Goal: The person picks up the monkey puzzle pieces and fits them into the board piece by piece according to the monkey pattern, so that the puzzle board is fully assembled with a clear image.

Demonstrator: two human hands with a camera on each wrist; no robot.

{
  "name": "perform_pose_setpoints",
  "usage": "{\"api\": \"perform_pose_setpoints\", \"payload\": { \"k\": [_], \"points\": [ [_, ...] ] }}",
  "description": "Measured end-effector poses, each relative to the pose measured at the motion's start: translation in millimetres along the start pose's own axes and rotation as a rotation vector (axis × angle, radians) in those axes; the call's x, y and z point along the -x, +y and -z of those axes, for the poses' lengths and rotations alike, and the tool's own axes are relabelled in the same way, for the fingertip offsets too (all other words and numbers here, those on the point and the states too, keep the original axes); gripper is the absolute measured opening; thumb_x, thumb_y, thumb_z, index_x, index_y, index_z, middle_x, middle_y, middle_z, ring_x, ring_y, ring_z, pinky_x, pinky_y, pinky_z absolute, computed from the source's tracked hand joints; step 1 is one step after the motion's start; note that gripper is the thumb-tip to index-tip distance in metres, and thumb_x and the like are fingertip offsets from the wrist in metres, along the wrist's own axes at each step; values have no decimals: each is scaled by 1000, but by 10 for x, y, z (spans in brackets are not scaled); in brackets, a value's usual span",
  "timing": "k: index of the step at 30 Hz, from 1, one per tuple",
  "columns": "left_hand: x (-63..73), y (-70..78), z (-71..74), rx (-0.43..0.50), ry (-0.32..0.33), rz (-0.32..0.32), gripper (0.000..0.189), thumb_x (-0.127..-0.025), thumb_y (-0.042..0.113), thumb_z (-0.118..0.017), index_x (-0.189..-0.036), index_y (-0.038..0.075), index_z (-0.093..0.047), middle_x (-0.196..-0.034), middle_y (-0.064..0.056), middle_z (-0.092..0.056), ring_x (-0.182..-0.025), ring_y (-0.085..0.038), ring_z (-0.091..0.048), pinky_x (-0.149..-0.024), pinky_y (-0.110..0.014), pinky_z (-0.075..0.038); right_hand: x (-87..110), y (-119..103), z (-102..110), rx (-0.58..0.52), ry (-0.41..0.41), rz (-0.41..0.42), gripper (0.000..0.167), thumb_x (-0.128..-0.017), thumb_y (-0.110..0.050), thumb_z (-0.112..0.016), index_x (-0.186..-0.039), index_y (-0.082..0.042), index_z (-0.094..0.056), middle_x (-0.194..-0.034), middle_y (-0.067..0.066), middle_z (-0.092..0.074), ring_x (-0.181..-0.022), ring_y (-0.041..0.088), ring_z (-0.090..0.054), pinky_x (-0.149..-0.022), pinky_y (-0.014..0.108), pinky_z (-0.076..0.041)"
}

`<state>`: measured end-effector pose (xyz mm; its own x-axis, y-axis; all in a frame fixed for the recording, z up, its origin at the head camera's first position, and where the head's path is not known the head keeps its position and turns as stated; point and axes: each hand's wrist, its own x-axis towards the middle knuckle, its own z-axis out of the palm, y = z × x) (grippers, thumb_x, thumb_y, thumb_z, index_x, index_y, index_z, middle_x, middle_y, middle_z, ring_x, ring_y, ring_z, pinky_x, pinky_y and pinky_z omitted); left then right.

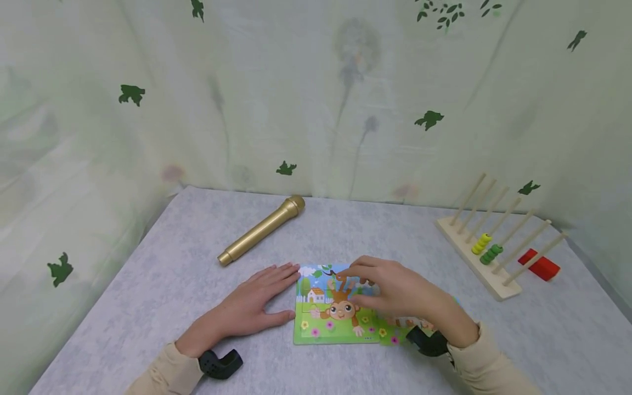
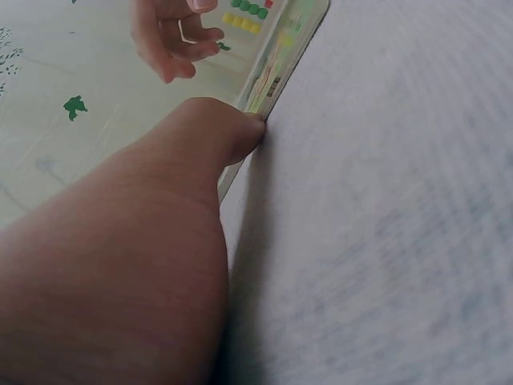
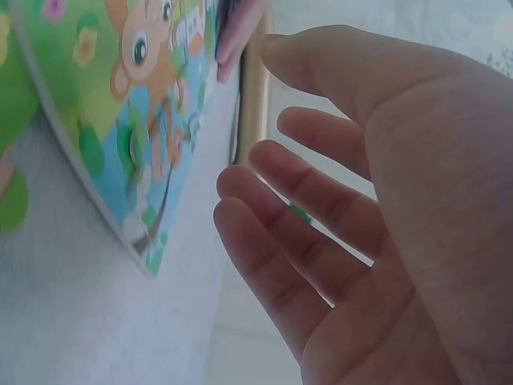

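Note:
A jigsaw puzzle (image 1: 321, 326) with a cartoon monkey, a house and flowers lies flat in front of me in the head view. My left hand (image 1: 249, 304) rests on the table at its left side, fingers straight; fingertips and thumb meet the puzzle's edge. In the left wrist view the thumb touches that edge. Over the puzzle's right part hovers my right hand (image 1: 395, 288), its fingers loosely bent. The right wrist view shows the thumb and fingers apart with nothing between them. A second picture sheet (image 1: 392, 336) with flowers sits beside the puzzle, partly hidden beneath the right hand and wrist.
Behind the left hand lies a gold toy microphone (image 1: 261, 230). At the right stands a wooden peg rack (image 1: 479, 260) with yellow beads (image 1: 481, 244) and green beads (image 1: 491, 254). A red block (image 1: 539, 265) is beyond it. A printed curtain (image 1: 316, 99) hangs behind the table.

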<state>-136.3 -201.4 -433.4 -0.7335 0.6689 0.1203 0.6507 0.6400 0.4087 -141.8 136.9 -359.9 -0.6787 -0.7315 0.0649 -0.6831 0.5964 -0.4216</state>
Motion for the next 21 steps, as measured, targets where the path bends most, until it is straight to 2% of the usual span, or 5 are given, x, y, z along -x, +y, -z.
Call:
{"api": "perform_pose_setpoints", "payload": {
  "k": [11,21],
  "points": [
    [-2,-4,-8,-7,1,-6,77,-101,58,-57,-162,16,-36,-169,1,-30,-157,-24,-28,-127,-51,-26,249,157,110,-9,44,-50,40,-98,-30,-74,-136,-19,-67,-126,-3,-67,-96,12,-67,-79,33,-61],
    [-1,-4,0,-6,2,1,78,-100,58,-59,-162,16,-37,-169,1,-30,-157,-22,-27,-128,-48,-25,392,301,174,-5,55,-88,44,-97,-27,-74,-138,-14,-65,-128,0,-67,-100,17,-68,-76,33,-60]
  ]
}}
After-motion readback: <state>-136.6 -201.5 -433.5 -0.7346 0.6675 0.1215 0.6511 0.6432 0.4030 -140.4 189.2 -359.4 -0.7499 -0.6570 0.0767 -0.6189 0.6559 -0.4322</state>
